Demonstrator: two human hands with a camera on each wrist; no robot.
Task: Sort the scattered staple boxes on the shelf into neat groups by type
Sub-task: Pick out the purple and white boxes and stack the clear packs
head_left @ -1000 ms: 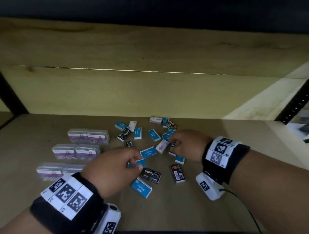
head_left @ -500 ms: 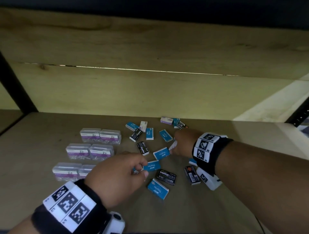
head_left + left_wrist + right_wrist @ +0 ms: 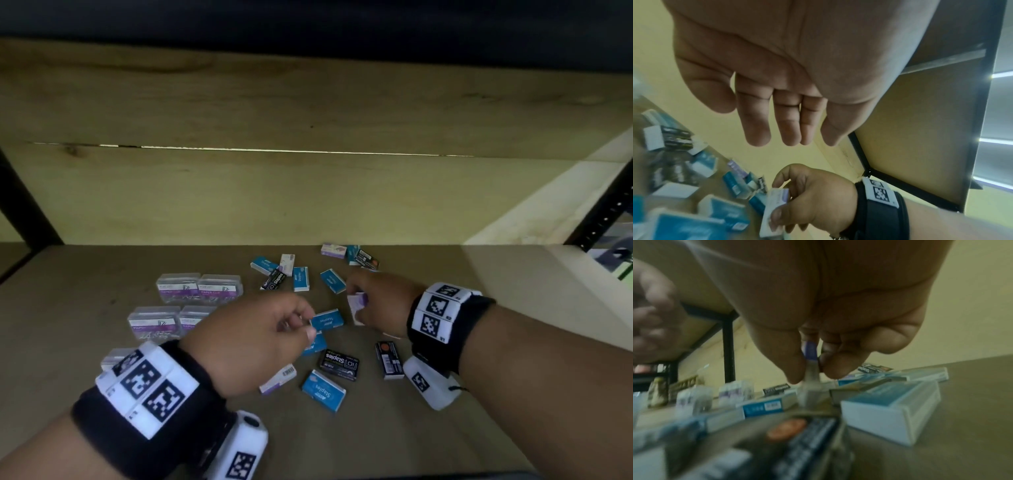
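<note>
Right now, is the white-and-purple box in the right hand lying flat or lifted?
Lifted: the right hand pinches the white-and-purple box on edge, tilted.

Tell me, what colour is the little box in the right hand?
White and purple box; the head view shows it best.

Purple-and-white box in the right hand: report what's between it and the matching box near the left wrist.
Between the purple-and-white box, pinched by the right hand, and the matching box lie two blue boxes and the left hand.
</note>
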